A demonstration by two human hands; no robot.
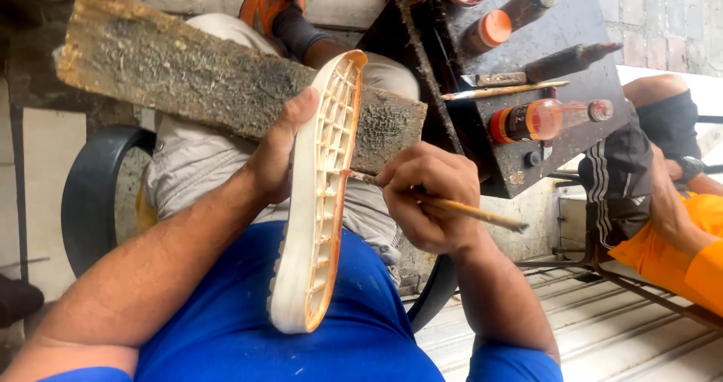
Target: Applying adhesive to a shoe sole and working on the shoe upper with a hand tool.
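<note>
Head view: a cream shoe sole (316,201) with an orange-tinted ribbed inner face is held upright over the lap by the left hand (273,152), whose thumb and fingers are clamped along its edge. A thin brush (452,207) is pinched in the closed fingers of the right hand (425,197), its tip touching the sole's ribbed face. A worn wooden board (188,73) lies across the knees behind the sole; bottles (546,118) rest on a dark stand (557,36) at the right.

Brick wall (663,21), black chair (86,194), daylight
</note>
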